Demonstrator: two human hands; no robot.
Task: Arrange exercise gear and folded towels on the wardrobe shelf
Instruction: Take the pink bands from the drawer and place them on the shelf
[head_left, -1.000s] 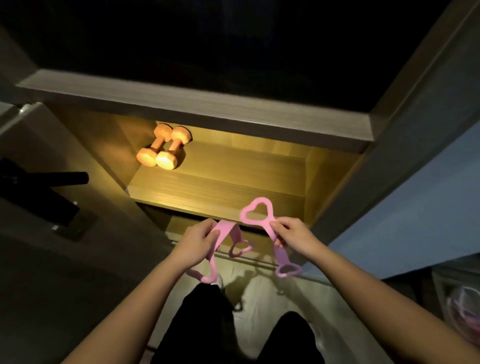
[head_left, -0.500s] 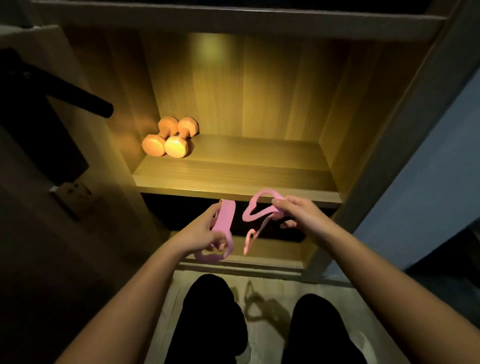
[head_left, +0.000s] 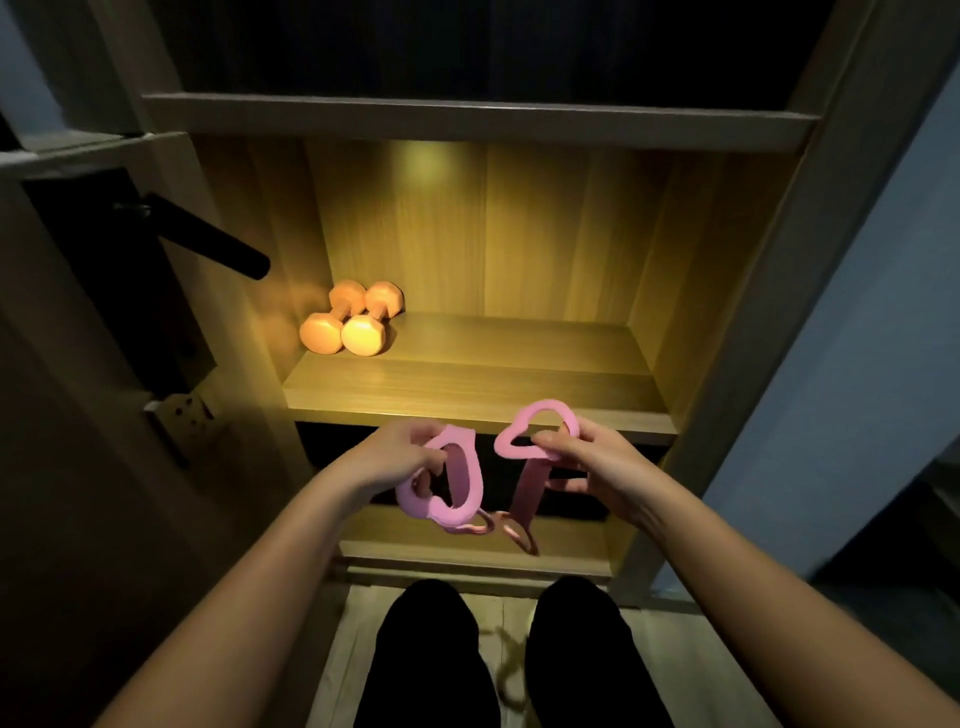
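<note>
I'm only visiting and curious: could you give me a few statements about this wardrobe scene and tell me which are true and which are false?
1. Two orange dumbbells lie on the lit shelf. True.
2. The dumbbells sit at the shelf's right end. False: they are at its left end, towards the back.
3. The left hand and the right hand both hold the pink band. True.
4. The pink band rests on the shelf. False: it is held in the air, in front of the shelf's front edge.
5. Folded towels are stacked beside the dumbbells. False: no towels show on that shelf.
</note>
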